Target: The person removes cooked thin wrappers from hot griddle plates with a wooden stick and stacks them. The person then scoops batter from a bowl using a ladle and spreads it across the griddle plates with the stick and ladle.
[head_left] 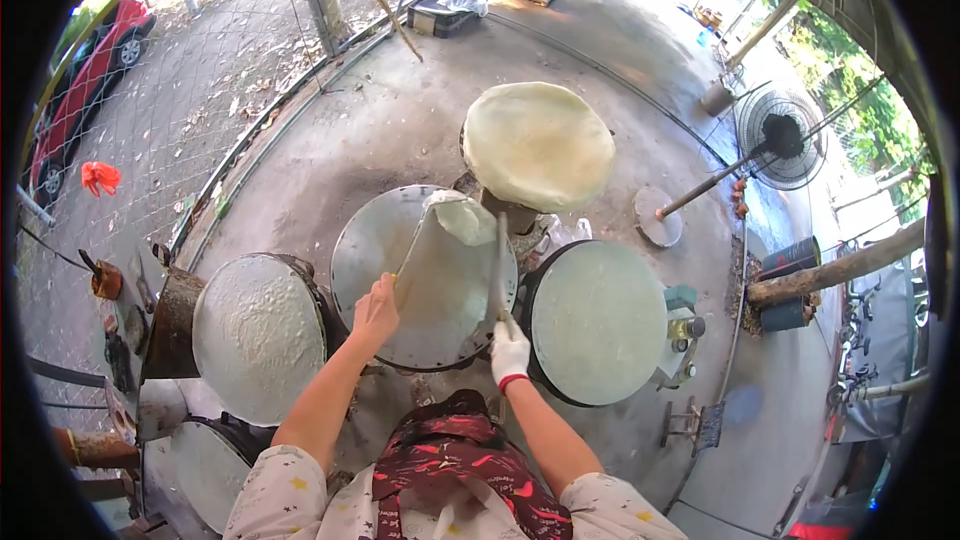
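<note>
In front of me is a round griddle (365, 250), grey at the left and beige in the middle. Over its far right part hangs a thin, pale, folded sheet (466, 220), like a crepe. My bare left hand (377, 310) is closed above the griddle's left side. A thin yellowish line runs from its fingers to the sheet; whether it is a slim stick or the sheet's edge, I cannot tell. My right hand (511, 351), in a white glove, grips a grey stick (500, 262) at the griddle's right side. The stick's far end rises beside the sheet.
Beyond the griddle, a pale round sheet (540, 145) covers a stand. Round pale-topped surfaces stand at right (598, 322) and left (260, 338). Bottles (686, 328) sit beside the right one. A pedestal fan (782, 136), wire fence (200, 70) and wooden post (840, 265) lie farther out.
</note>
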`<action>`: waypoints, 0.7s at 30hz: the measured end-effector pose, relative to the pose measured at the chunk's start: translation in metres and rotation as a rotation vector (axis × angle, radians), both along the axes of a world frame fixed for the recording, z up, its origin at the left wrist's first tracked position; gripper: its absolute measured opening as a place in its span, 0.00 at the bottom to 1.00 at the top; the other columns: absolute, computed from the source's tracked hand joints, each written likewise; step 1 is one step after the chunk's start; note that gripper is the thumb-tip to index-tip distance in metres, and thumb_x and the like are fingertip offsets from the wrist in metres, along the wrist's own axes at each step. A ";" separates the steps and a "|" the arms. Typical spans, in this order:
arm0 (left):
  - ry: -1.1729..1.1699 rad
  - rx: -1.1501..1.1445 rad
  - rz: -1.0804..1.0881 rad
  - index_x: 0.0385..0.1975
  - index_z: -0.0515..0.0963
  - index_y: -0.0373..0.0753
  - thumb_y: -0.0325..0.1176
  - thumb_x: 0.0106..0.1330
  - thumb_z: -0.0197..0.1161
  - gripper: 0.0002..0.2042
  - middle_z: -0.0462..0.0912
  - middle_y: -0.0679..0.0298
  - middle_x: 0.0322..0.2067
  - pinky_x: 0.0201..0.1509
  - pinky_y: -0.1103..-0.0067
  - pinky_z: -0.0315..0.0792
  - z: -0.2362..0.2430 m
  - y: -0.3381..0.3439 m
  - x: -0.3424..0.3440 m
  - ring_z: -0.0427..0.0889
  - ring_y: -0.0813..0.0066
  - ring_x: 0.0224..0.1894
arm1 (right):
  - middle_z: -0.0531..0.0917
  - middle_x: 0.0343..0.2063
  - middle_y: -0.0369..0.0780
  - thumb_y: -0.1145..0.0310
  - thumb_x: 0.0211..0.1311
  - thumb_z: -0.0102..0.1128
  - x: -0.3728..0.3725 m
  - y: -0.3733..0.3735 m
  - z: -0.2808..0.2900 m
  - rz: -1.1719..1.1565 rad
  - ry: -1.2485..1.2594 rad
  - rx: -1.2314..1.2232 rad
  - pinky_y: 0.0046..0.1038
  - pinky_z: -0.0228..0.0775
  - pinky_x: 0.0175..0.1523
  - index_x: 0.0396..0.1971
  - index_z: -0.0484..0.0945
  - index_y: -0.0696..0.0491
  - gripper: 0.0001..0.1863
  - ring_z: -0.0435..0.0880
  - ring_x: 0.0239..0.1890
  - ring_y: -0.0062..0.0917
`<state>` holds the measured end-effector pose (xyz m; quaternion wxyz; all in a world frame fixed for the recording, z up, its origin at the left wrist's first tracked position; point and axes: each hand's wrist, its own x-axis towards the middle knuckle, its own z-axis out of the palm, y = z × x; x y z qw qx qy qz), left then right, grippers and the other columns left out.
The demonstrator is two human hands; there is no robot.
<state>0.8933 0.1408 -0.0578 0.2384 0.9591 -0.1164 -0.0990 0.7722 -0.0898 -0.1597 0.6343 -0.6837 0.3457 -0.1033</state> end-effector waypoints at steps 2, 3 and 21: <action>-0.020 0.023 0.008 0.46 0.63 0.38 0.23 0.57 0.48 0.16 0.75 0.47 0.38 0.40 0.58 0.71 -0.006 0.009 -0.001 0.79 0.44 0.36 | 0.78 0.23 0.33 0.61 0.63 0.52 0.016 0.022 0.017 0.137 0.020 -0.318 0.17 0.60 0.23 0.54 0.74 0.47 0.20 0.68 0.19 0.11; -0.037 0.049 0.014 0.46 0.63 0.38 0.23 0.57 0.49 0.16 0.74 0.48 0.38 0.39 0.58 0.71 -0.009 0.012 -0.002 0.79 0.45 0.35 | 0.73 0.19 0.32 0.60 0.63 0.52 0.032 0.030 0.032 0.186 0.091 0.026 0.19 0.58 0.20 0.54 0.74 0.46 0.19 0.66 0.16 0.13; -0.356 0.156 0.081 0.54 0.72 0.54 0.20 0.51 0.55 0.28 0.68 0.55 0.32 0.35 0.66 0.70 0.003 0.107 -0.016 0.75 0.56 0.35 | 0.76 0.21 0.30 0.65 0.61 0.53 0.071 0.020 -0.009 0.142 -0.113 -0.391 0.16 0.59 0.24 0.50 0.77 0.53 0.18 0.66 0.20 0.09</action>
